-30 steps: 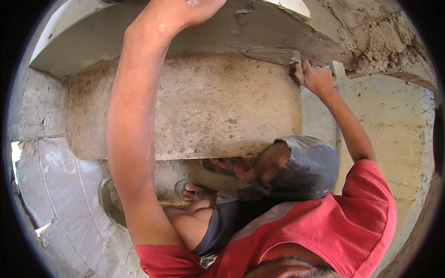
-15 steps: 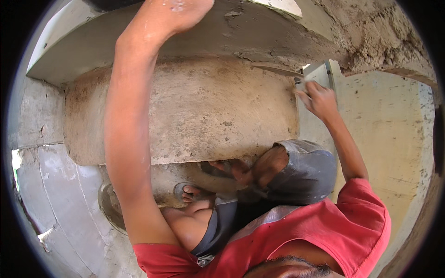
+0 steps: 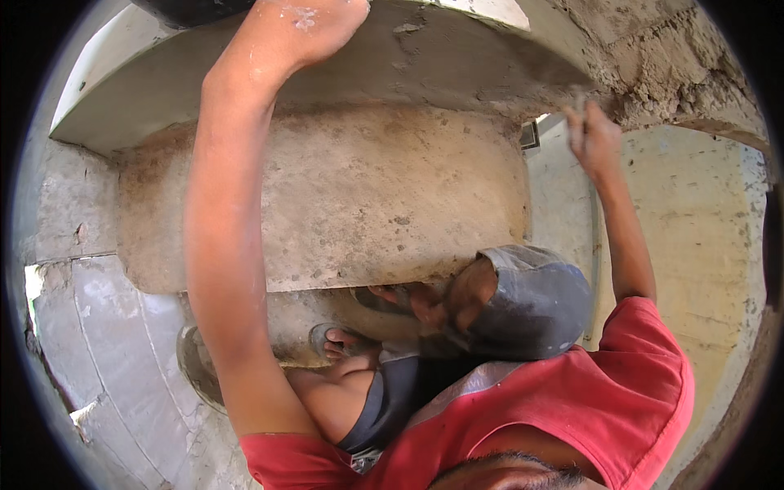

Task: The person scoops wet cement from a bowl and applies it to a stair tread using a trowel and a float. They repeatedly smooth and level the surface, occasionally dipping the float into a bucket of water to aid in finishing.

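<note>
My right hand [image 3: 594,140] is closed around the handle of a trowel [image 3: 579,100], which is smeared by motion, so its blade barely shows. It is against the right end of a band of grey, damp-looking plaster [image 3: 457,61], near a rough lump of mortar [image 3: 678,69]. My left hand [image 3: 314,28] reaches up to the top of the view, over the band's upper edge. Its fingers are cut off or hidden, and what they touch cannot be seen. White-grey specks of plaster stick to the back of that hand.
Below the band lies a broad, stained tan slab [image 3: 392,196]. A yellowish wall panel [image 3: 678,245] stands to the right, grey blocks [image 3: 122,343] to the left. A dark rounded container [image 3: 192,10] shows at the top left. My bent legs and sandalled foot [image 3: 339,339] are below the slab.
My right hand has moved up and to the right with the trowel, from the slab's right corner to the plaster band's end. My left hand has hardly moved.
</note>
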A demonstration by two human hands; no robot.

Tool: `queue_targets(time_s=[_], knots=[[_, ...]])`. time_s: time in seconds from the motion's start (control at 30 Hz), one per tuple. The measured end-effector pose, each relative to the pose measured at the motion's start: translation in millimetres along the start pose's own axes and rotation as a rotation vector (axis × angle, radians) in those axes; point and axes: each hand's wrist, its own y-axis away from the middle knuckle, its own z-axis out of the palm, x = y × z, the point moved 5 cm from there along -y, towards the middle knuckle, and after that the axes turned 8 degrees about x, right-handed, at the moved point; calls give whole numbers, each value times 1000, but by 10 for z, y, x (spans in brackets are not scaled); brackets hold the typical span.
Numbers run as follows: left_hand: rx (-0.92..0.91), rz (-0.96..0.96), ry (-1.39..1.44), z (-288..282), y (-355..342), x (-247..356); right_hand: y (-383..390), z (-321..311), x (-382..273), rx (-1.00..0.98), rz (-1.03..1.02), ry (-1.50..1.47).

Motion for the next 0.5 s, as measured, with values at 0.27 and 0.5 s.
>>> queue_targets(time_s=[0.27,0.5], knots=[[-16,-30,-32,-2,-8,120,305,229,-806,-325,-136,20],[-30,-2,18,-18,-42,67,-232,566,-1190,-270,-68,-20]])
